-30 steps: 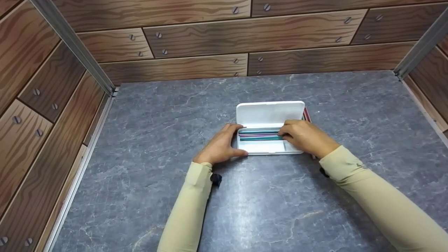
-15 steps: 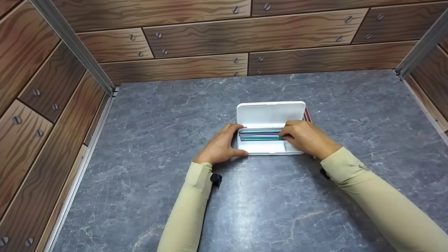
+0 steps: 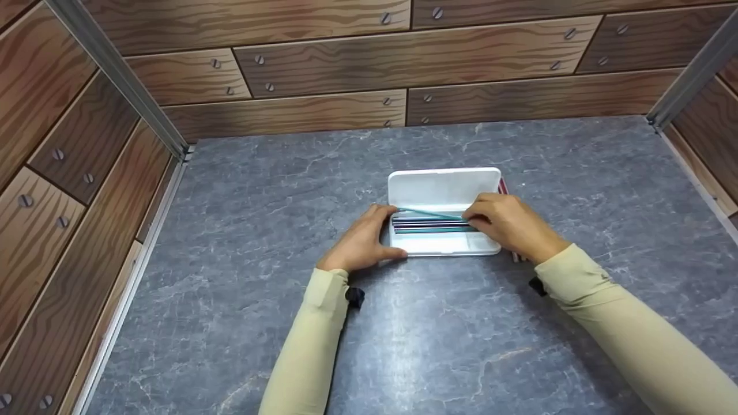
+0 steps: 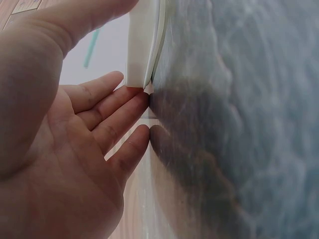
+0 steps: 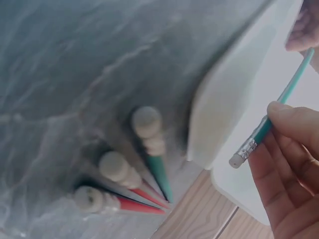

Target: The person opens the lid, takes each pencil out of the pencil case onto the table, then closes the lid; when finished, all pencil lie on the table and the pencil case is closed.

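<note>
A white pencil case [image 3: 441, 187] lies on the table with its lid raised at the back. Several teal, purple and dark pencils [image 3: 429, 229] rest lengthwise inside it. My left hand [image 3: 363, 239] holds the case's left end, thumb on the front edge and fingers at the back corner; the left wrist view shows the fingertips against its end wall [image 4: 139, 50]. Between thumb and fingers, my right hand [image 3: 510, 222] pinches a green pencil [image 5: 286, 92] near its eraser end. That pencil slants over the others, its far end by the left hand's fingers.
Beside the case's right end, two red pencils [image 5: 139, 205] and a green pencil [image 5: 158, 172] with round white tops lie on the grey marbled table [image 3: 259, 202]. Wood-patterned walls [image 3: 323, 69] stand at the back and both sides.
My right hand has lifted slightly, and the green pencil it pinches now slants up out of the row of pencils. The left hand stays at the case's left end.
</note>
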